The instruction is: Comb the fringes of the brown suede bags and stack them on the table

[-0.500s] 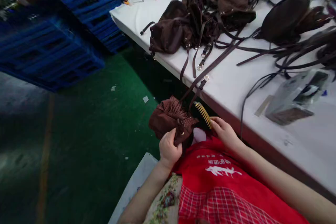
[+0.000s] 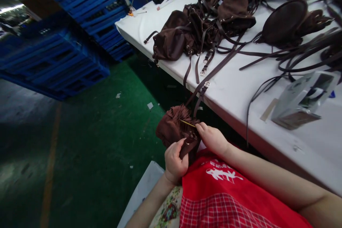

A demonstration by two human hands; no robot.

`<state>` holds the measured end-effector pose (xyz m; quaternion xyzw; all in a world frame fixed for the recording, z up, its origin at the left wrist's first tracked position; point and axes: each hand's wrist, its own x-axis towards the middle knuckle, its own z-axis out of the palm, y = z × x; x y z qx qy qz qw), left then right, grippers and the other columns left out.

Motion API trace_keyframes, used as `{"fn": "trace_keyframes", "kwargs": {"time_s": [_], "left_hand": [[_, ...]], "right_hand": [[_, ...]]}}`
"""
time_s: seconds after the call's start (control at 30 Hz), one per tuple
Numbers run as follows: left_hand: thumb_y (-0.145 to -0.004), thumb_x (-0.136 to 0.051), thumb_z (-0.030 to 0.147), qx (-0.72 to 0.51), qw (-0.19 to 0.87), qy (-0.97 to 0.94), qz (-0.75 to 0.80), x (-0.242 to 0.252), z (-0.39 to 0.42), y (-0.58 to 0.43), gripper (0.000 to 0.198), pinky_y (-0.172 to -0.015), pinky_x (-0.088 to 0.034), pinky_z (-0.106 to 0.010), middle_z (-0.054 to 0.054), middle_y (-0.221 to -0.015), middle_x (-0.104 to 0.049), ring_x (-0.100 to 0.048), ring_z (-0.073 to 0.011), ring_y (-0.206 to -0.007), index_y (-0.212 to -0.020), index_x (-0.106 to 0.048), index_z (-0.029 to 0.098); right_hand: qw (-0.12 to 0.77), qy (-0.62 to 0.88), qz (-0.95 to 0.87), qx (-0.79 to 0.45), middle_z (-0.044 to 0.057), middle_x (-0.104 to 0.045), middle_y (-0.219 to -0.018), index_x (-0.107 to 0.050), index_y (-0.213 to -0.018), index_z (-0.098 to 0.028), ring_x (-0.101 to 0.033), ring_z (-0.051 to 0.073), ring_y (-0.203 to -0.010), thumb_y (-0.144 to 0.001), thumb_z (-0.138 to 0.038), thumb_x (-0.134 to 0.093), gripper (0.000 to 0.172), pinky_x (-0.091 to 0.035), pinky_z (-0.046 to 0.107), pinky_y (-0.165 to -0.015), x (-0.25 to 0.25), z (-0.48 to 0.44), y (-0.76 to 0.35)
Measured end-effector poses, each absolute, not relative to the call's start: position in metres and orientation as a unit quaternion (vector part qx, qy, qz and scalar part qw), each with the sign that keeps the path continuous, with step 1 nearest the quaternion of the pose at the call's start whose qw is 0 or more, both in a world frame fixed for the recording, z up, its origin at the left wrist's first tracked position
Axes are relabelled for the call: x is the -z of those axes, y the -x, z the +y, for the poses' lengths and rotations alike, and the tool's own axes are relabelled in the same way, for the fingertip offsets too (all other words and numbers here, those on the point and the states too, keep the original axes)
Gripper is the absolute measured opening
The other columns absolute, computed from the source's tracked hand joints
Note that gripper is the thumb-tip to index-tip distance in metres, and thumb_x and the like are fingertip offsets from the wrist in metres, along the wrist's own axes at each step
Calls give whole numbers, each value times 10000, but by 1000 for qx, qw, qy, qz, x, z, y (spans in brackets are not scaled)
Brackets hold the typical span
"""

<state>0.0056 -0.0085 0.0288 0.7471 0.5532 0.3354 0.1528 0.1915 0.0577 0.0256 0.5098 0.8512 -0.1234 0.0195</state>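
A brown fringed bag [image 2: 168, 127] hangs off the table's near edge, in front of my body. My left hand [image 2: 176, 160] is closed around its lower corner, near a small metal fitting. Pinched in my right hand [image 2: 212, 137] is a yellow comb [image 2: 187, 123], seen edge-on, lying against the bag's fringe. The comb's teeth are mostly hidden at this angle. From the bag a strap with a buckle [image 2: 206, 84] runs up onto the table.
The white table [image 2: 229, 89] bears several dark brown bags [image 2: 171, 39] with loose straps. A clear plastic package [image 2: 299, 103] lies at its right. Blue pallets [image 2: 61, 57] are stacked at the left on the green floor [image 2: 107, 142], which has paper scraps on it.
My right hand has moved left with the comb, from beside the bag onto its fringe. The comb has turned from flat to edge-on. My left hand keeps its hold on the bag.
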Motion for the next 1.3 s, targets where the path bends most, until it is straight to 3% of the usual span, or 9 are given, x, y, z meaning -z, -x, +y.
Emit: {"fn": "trace_keyframes", "kwargs": {"time_s": [0.3,0.5,0.63,0.77,0.87,0.97,1.03,1.17,1.3], "left_hand": [[-786,-553,210,-30,340,-820,459,-130,3,27,282,-736,-456,-281,-14,-927,-707,-651,-182,-827,-1056,-627,242],[-704,-678,421,108,529,-766,348,-93,26,16,374,-494,-346,-220,19,-672,-647,-557,-122,-559,-983,-632,176],[-879,-458,439,59,525,-759,379,-62,33,1,360,-513,-332,-227,11,-600,-583,-499,-97,-528,-761,-661,166],[-817,-570,434,-70,414,-793,442,-41,27,-16,386,-641,-406,-254,-20,-714,-554,-540,-125,-674,-541,-575,163],[-697,-712,383,-145,422,-707,548,-25,21,-23,276,-714,-478,-277,-54,-1015,-553,-571,-105,-687,-836,-618,164],[-613,-779,320,-161,463,-619,614,-12,19,-24,764,-735,-515,-314,-159,-1289,-462,-569,-70,-604,-1269,-424,154],[-617,-778,305,-146,501,-597,610,-5,20,-22,864,-723,-521,-319,-195,-1341,-453,-567,-71,-585,-1347,-339,155],[-667,-737,282,-123,515,-582,617,3,22,-22,665,-649,-511,-299,-153,-1163,-616,-585,-116,-614,-1250,-460,124],[-772,-625,256,-112,491,-617,604,7,22,-25,303,-727,-503,-312,-91,-964,-693,-640,-190,-798,-1049,-599,135]], "right_hand": [[68,-465,869,154,90,-611,-930,-538,-1003,-165,-637,167,-716,-863,-67,-456,190,-437,244,-592,-73,44,-179],[81,-464,871,142,78,-616,-928,-553,-1029,-167,-643,180,-754,-881,-98,-455,190,-424,249,-589,-39,45,-197],[47,-535,832,136,92,-618,-1024,-526,-1161,-165,-643,168,-804,-931,-161,-399,263,-427,246,-623,1,49,-221],[11,-573,810,124,90,-629,-1023,-544,-1163,-170,-642,170,-792,-973,-253,-335,295,-421,254,-628,21,46,-237],[-11,-579,807,117,81,-638,-1000,-560,-1144,-175,-640,170,-781,-977,-268,-324,303,-411,252,-623,26,43,-241],[-31,-587,801,114,88,-640,-1023,-562,-1165,-170,-637,166,-794,-977,-281,-332,317,-411,248,-638,27,40,-242],[-37,-588,800,114,91,-639,-1036,-565,-1174,-163,-632,164,-802,-975,-286,-340,325,-412,248,-643,26,39,-242],[-46,-571,811,117,87,-623,-1117,-539,-1234,-169,-613,171,-903,-957,-238,-369,332,-425,247,-708,23,35,-243],[-41,-537,833,127,95,-584,-1221,-509,-1293,-182,-578,185,-1009,-926,-192,-410,381,-430,253,-775,20,34,-243]]}}
